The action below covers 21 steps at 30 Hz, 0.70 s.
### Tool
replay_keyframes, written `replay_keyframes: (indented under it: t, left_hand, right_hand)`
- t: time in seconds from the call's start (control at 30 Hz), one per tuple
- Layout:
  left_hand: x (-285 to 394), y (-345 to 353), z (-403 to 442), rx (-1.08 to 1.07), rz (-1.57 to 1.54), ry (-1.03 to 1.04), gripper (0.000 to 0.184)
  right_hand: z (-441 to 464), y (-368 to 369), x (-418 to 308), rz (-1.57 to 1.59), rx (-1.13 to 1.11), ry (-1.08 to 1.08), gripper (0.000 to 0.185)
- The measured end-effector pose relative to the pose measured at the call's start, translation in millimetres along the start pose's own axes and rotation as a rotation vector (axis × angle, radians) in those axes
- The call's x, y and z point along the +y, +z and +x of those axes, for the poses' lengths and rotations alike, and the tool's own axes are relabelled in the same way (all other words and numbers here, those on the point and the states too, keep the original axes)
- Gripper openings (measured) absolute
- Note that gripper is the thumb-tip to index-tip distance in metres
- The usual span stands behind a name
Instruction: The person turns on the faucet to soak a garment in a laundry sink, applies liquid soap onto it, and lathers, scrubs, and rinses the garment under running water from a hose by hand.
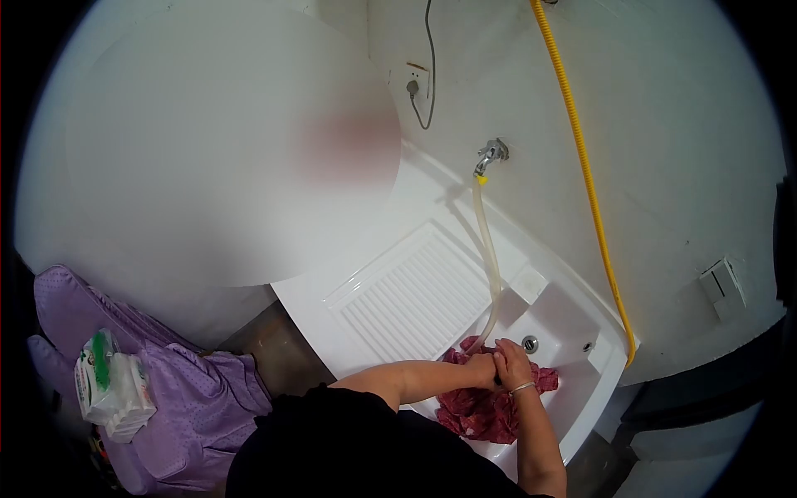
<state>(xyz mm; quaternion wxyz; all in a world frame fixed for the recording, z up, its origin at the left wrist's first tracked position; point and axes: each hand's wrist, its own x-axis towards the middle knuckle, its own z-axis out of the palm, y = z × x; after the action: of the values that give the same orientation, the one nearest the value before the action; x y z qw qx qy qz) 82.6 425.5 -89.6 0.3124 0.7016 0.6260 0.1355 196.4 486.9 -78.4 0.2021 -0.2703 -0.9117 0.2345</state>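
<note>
Dark red wet-looking cloth (477, 415) lies bunched in the white sink basin (573, 332). My left hand (479, 371) is closed just above the cloth, its arm reaching across from the left. Against it, my right hand (513, 363) has its fingers bent together, and a light bracelet (521, 388) circles that wrist. A small dark bit shows between the two hands, too hidden to name. Beside my left hand a clear hose (488, 249) runs down from the wall tap (491, 153) into the basin; its lower end is hidden.
A ribbed washboard (415, 290) is moulded into the sink top. The drain (530, 344) sits behind my hands. A yellow corrugated hose (585, 166) hangs along the wall, near a plugged socket (415, 83). At left, purple fabric (199, 407) bears a white-and-green packet (104, 378).
</note>
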Motion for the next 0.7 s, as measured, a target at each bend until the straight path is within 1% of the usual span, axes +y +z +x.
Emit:
replay_keyframes:
  t: [0.1,0.13,0.2,0.33,0.4,0.43,0.53,0.6,0.63,0.7]
  left_hand:
    - [-7,13,7,0.021,0.074,0.008,0.057]
    - [-10,16,9,0.017,0.071,0.002,0.057]
    - [1,-3,-1,-0.022,0.03,-0.021,0.055]
    - [-2,8,2,-0.014,0.045,-0.048,0.055]
    - [-3,9,0,0.082,0.021,0.062,0.055]
    - [-6,10,2,0.088,0.022,0.059,0.055]
    - [-7,13,5,0.032,0.041,0.053,0.055]
    - [2,0,2,-0.064,0.045,-0.039,0.054]
    - [2,1,2,-0.06,0.044,-0.04,0.054]
    - [0,8,2,0.013,0.034,0.006,0.054]
  right_hand:
    - [5,-11,-9,-0.049,0.072,-0.027,0.029]
    - [5,-10,-7,-0.043,0.067,-0.026,0.029]
    - [1,-3,-3,-0.008,0.035,0.012,0.03]
    - [-2,0,0,0.003,0.01,0.011,0.03]
    - [2,-8,-7,-0.063,0.052,-0.036,0.03]
    - [5,-8,-8,-0.062,0.052,-0.043,0.03]
    - [3,-6,-6,-0.028,0.063,-0.03,0.031]
    - [0,-1,0,0.017,-0.017,0.035,0.032]
    - [-1,-1,0,0.015,-0.018,0.033,0.032]
    - [0,-4,-2,-0.023,-0.004,0.022,0.03]
